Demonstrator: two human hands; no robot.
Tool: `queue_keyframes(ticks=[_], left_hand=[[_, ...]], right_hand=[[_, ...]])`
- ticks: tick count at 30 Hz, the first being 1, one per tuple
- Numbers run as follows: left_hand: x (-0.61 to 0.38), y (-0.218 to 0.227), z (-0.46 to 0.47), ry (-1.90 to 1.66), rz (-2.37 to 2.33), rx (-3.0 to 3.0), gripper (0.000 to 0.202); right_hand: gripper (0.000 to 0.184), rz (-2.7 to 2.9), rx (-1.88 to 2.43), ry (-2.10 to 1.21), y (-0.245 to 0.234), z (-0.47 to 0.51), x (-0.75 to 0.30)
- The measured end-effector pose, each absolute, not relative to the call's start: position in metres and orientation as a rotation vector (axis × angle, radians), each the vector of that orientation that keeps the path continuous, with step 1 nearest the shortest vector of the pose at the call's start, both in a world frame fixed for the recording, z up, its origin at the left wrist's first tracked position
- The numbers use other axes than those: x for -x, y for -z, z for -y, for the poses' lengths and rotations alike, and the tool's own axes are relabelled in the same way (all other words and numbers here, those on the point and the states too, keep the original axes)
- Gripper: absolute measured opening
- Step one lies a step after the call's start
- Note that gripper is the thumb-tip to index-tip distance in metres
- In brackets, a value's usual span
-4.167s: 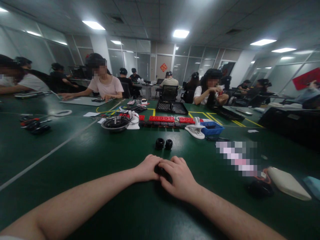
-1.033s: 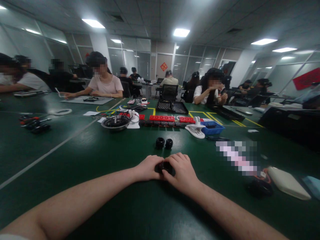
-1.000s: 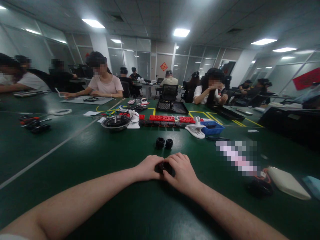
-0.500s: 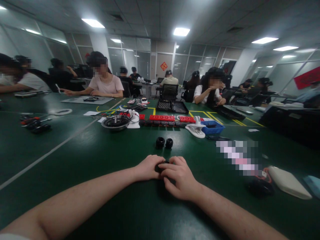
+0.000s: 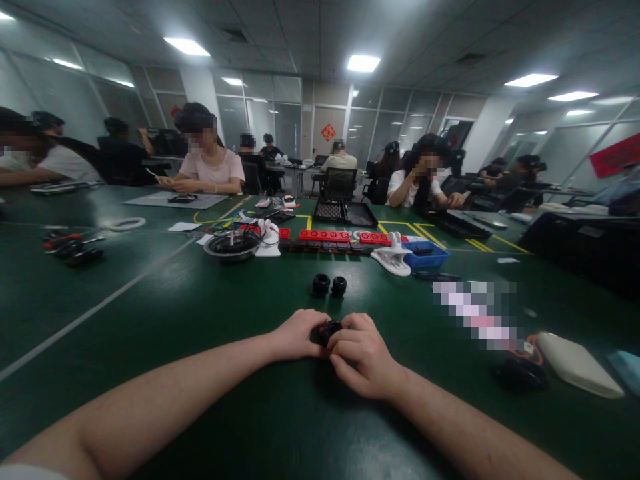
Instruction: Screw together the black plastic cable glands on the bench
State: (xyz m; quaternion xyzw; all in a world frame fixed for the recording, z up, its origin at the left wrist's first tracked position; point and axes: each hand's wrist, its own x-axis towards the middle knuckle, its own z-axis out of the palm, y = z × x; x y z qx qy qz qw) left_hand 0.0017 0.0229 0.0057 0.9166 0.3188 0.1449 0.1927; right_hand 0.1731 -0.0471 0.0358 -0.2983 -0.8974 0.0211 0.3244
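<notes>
My left hand (image 5: 296,335) and my right hand (image 5: 361,355) meet low over the green table (image 5: 165,313), both closed round one small black round part (image 5: 327,331). Only its top shows between my fingers. A little further out on the table two more black round parts (image 5: 329,285) stand side by side, apart from my hands.
A row of red blocks (image 5: 325,236), a white clamp (image 5: 395,260), a blue tray (image 5: 424,255) and a round dish with cables (image 5: 233,244) lie beyond. A white case (image 5: 575,363) and a black object (image 5: 520,373) lie at the right. Other people sit at the far side.
My right hand's fingers have shifted round the black part and drawn slightly back, so more of the part shows. Both arms stay in place. People across the table moved a little.
</notes>
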Motion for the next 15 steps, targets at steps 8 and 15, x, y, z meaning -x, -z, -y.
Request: queue_keyframes(ticks=[8, 15], left_hand=[[-0.001, -0.008, -0.022, -0.401, -0.898, -2.555, 0.041], [-0.001, -0.006, -0.024, -0.391, -0.898, -2.543, 0.044]], right_hand=[[0.016, 2.148, 1.036, -0.018, -0.046, 0.044, -0.175], [0.036, 2.205, 1.464, 0.082, -0.041, 0.037, -0.170]])
